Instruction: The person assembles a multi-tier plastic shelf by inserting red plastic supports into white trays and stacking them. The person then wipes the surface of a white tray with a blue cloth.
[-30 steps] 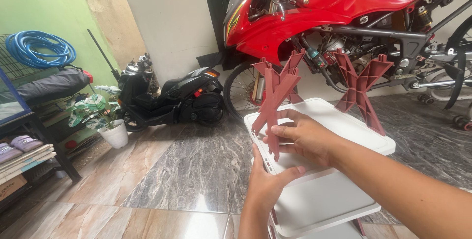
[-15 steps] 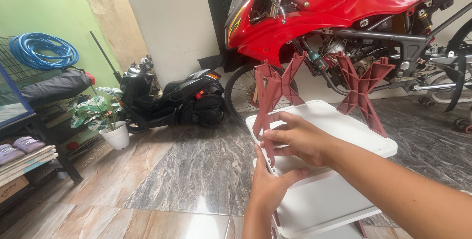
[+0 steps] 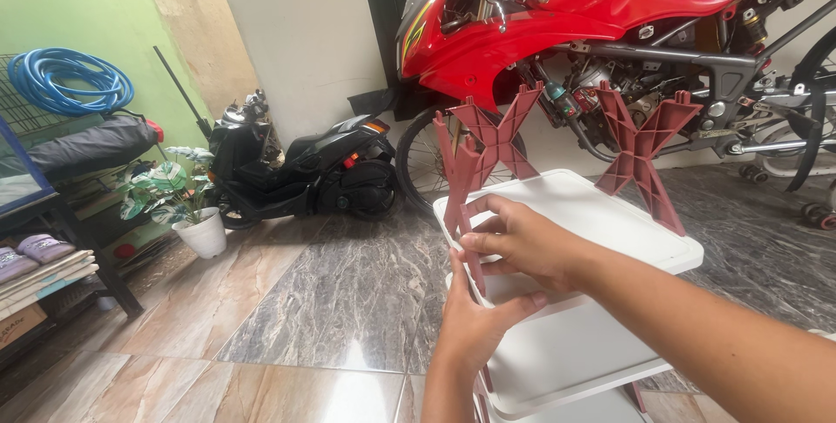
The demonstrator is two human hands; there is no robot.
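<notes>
Our left hand [image 3: 475, 323] cups the white shelf [image 3: 601, 223] edge | right hand [image 3: 522, 240] pinches a red post [image 3: 466, 205], fingers curled closed.

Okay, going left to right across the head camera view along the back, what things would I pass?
Blue hose → potted plant → black scooter → dark red cross-shaped post → second dark red cross-shaped post, with the red motorcycle behind the posts.

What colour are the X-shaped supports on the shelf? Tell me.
Dusty red X-shaped supports, on the white shelf; head view.
</notes>
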